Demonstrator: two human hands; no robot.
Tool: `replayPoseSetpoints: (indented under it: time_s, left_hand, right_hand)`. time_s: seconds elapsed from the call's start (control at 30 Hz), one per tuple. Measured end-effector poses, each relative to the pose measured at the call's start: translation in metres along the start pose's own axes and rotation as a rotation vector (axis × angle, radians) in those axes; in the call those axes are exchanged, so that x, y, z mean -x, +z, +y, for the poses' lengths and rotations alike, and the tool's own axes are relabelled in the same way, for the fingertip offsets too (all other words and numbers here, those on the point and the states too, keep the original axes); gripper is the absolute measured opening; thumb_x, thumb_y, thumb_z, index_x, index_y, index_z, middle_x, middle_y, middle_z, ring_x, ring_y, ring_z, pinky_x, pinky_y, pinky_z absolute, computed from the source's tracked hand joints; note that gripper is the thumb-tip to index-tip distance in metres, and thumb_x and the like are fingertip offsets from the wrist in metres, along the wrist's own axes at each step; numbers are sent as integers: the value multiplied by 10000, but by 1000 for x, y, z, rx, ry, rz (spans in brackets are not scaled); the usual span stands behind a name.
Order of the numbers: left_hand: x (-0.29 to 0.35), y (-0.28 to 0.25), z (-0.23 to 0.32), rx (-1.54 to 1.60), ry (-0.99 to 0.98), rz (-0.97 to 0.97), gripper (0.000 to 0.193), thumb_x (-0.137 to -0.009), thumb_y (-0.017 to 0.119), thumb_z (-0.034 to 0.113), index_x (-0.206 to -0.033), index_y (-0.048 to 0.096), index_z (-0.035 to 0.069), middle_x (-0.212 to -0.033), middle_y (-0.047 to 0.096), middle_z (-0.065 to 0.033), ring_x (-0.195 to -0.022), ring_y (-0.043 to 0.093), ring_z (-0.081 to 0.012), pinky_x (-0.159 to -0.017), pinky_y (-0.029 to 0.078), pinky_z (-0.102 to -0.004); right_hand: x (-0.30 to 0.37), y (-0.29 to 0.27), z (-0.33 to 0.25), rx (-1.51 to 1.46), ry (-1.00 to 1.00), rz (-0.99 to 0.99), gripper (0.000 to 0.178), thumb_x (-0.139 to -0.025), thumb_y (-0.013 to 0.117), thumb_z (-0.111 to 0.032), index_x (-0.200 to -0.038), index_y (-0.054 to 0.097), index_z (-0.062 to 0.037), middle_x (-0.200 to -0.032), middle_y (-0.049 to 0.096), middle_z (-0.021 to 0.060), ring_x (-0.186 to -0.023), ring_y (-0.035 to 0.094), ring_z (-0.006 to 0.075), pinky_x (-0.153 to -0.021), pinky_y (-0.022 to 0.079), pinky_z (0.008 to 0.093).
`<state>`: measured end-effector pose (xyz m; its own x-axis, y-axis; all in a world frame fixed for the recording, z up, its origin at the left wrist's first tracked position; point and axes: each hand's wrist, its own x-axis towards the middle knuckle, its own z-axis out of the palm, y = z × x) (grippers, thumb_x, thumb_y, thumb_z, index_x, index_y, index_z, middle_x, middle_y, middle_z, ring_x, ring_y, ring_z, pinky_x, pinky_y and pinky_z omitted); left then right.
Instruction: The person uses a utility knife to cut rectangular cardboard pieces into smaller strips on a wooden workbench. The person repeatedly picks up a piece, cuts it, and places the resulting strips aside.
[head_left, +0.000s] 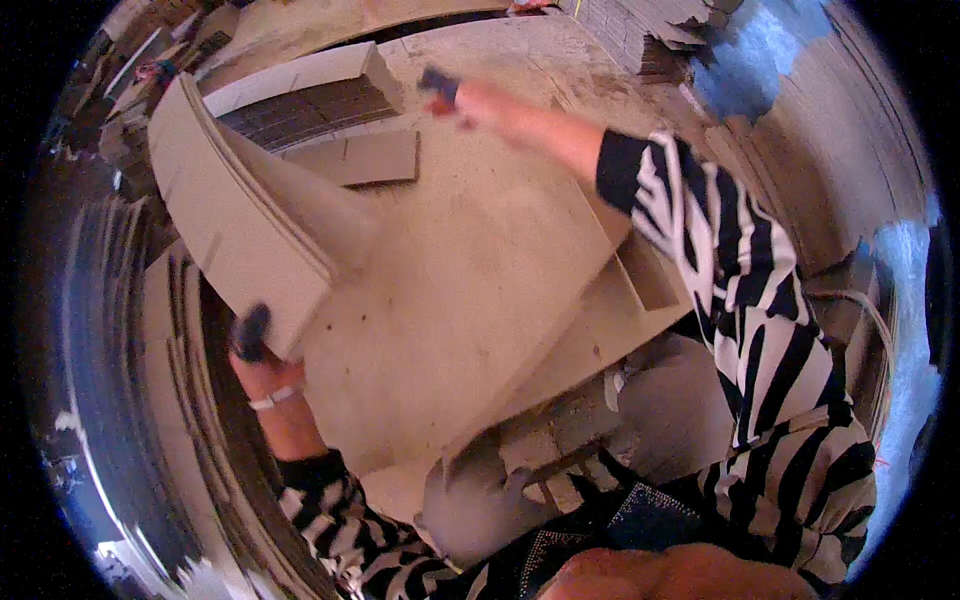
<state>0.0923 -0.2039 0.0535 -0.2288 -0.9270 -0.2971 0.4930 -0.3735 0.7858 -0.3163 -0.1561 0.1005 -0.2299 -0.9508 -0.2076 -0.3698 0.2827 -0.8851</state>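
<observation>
At the left, my left hand (262,350) is closed on the near end of a few long brown cardboard sheets (240,200). They stand tilted and slightly bowed over the table's left side, and a dark covering shows on the fingers. My right hand (450,98) reaches far across the tabletop (430,250). It is smeared by motion and has something dark at its fingers, so its grip is unclear. Left of it lies a stack of cardboard (310,95), with a smaller flat cardboard piece (365,160) in front.
Piled cardboard (190,400) lines the left side, and bundled sheets (630,40) stand at the far right. A cardboard piece with raised edges (645,275) sits under my right arm. Blue plastic wrap (755,60) is at the right. My legs (480,510) are below the table's near edge.
</observation>
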Motion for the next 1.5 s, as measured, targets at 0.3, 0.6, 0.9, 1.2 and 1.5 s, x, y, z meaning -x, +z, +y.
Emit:
replayPoseSetpoints:
  time_s: [0.3,0.6,0.9,1.2,1.5]
  left_hand:
    - [67,-27,12,-348,-119,-30,221,-907,503,117,-1071,609,14,-1046,634,-89,-986,600,-226,-881,493,-355]
    - [44,92,-18,55,-208,-44,306,-856,544,130,-1130,584,3,-1080,632,-121,-1026,600,-258,-875,505,-435]
    - [155,41,61,-1859,433,52,863,-631,754,182,-1386,367,23,-1189,584,-215,-941,622,-376,-757,506,-404]
    - [187,-7,-64,-2454,869,152,246,-754,609,125,-983,617,37,-1397,401,-213,-1239,423,-357,-942,352,-508]
    - [182,-7,0,-1685,458,24,590,-737,739,275,-1203,512,-6,-1295,498,-209,-1183,491,-355,-1003,355,-460]
  right_hand:
    - [81,196,-53,-864,263,-252,578,-939,433,-483,-1304,445,-35,-1215,555,105,-1058,536,241,-918,419,387]
    - [13,166,38,-37,-306,273,357,-892,434,-231,-1111,572,15,-1059,632,238,-978,607,362,-819,468,425]
    - [12,59,-6,8,102,86,308,-833,579,-171,-1125,550,-78,-1082,639,122,-925,626,275,-702,517,435]
    - [17,113,14,-380,247,-308,549,-926,462,-395,-1380,289,-140,-1218,486,160,-994,566,297,-788,520,461]
    - [29,131,3,-286,393,-221,515,-920,433,-347,-1336,288,-80,-1153,509,182,-887,617,325,-720,549,459]
